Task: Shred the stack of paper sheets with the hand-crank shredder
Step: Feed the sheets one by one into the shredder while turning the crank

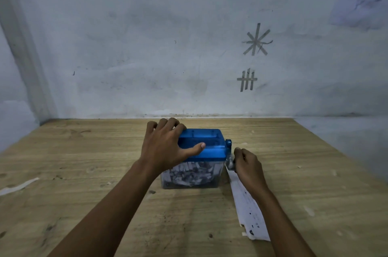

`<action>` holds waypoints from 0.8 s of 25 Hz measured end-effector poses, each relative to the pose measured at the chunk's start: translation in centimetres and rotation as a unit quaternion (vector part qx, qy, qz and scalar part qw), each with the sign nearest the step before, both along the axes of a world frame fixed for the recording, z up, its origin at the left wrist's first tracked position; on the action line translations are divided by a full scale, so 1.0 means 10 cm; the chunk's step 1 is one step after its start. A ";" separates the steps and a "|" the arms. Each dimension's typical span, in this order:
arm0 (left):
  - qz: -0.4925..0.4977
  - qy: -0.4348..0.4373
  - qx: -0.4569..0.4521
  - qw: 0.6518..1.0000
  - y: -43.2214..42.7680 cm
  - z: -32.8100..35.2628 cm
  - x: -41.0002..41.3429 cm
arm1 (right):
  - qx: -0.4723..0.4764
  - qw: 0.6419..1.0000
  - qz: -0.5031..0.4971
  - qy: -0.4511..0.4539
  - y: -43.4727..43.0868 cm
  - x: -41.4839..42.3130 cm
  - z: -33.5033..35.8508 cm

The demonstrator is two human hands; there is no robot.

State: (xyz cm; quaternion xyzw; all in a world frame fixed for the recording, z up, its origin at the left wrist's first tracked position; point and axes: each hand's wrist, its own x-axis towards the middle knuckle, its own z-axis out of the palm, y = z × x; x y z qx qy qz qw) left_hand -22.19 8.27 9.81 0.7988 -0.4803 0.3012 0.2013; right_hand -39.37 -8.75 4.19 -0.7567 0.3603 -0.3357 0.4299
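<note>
With the left hand (165, 145) clamping the hand-crank shredder (210, 148) by its lid and the right hand (248, 164) curled round the crank (230, 161), an even turn with firm downward pressure looks best

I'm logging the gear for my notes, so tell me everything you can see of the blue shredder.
The shredder is a box with a glossy translucent blue plastic top and a slot, over a clear bin partly filled with paper shreds. It stands upright on the wooden table. The left hand grips its top; the right hand holds the crank on its right side.
</note>
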 end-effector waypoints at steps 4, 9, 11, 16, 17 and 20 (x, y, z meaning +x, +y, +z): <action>-0.060 0.012 0.018 0.998 -0.01 0.03 -0.15 | -0.053 0.998 -0.017 -0.015 -0.10 -0.30 -0.04; -0.146 -0.050 -0.021 0.988 -0.08 -0.17 -0.57 | -0.036 0.992 -0.120 -0.018 -0.34 -0.70 -0.22; -0.191 -0.019 -0.008 0.981 -0.16 -0.28 -0.79 | 0.003 0.989 -0.145 -0.014 -0.44 -0.81 -0.25; -0.260 0.189 0.227 0.919 -0.28 -0.49 -1.24 | 0.030 0.980 -0.194 -0.041 -0.51 -0.83 -0.30; -0.260 0.198 0.262 0.908 -0.31 -0.55 -1.31 | 0.032 0.979 -0.196 -0.046 -0.52 -0.84 -0.32; -0.258 0.206 0.304 0.893 -0.37 -0.77 -1.43 | 0.038 0.978 -0.195 -0.059 -0.53 -0.87 -0.35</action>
